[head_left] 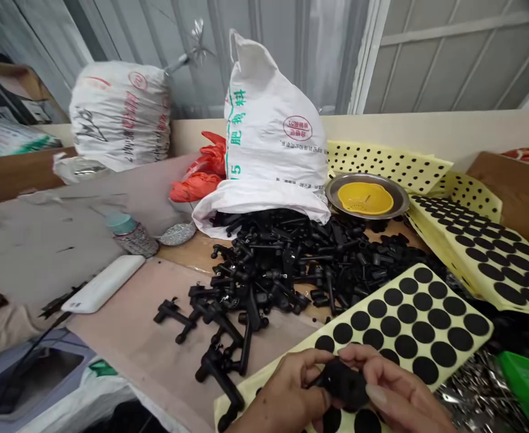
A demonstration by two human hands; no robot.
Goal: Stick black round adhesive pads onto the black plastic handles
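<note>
Low in the view, my left hand point(287, 391) and my right hand point(391, 385) both grip a small round black plastic part point(344, 383), pinching it from either side. Its finer shape is partly covered by my fingers. Directly beneath lies a yellow sheet of round black stickers point(406, 313), with the hands over its lower end. To the left, several black jointed plastic arms point(222, 373) rest on the pinkish board point(142, 343). A large heap of similar black parts point(269, 258) spreads beyond the sheet.
A white woven sack point(273, 126) spills black parts onto the table. Behind the heap, a metal dish holds a yellow basket point(366, 198). More sticker sheets point(494, 240), metal pieces point(481, 391) and a green scoop point(523, 385) lie right. A white power bank-like block point(104, 285) and jar point(131, 234) stand left.
</note>
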